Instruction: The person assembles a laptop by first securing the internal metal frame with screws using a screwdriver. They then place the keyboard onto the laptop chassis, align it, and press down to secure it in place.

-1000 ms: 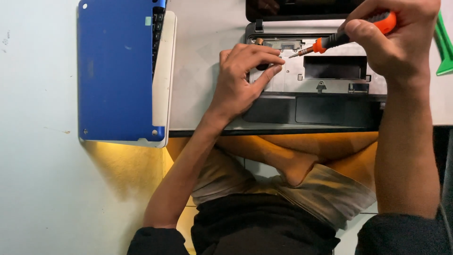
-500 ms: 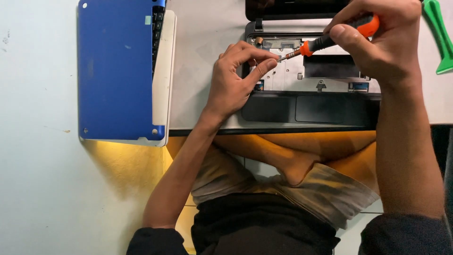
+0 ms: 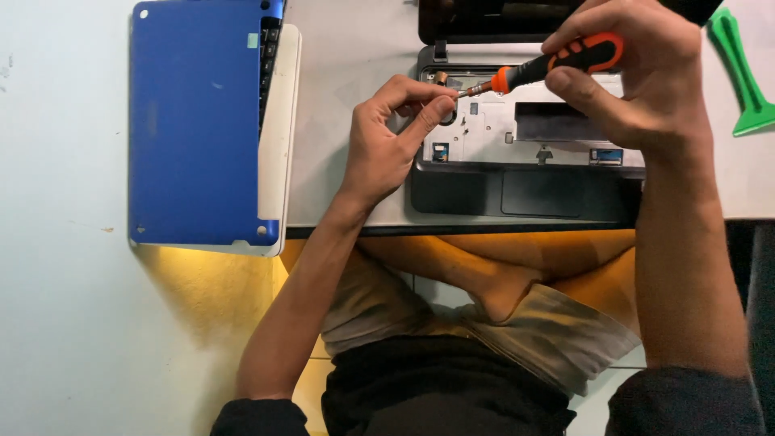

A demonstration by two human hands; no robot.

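Fingers of the left hand (image 3: 387, 145) pinch together right at the tip of the screwdriver (image 3: 549, 66), thumb and forefinger closed on something too small to make out. Right hand (image 3: 638, 77) wraps tight around the orange-and-black handle, holding the tool slanted down to the left. Both work over the opened laptop (image 3: 525, 153), its keyboard off and the pale inner plate bare, sitting at the near edge of the low table (image 3: 355, 48). Off to the left lies a blue cover (image 3: 198, 121) over a white panel (image 3: 278, 121). Far right, a green pry tool (image 3: 743, 73). Crossed legs show below the table.
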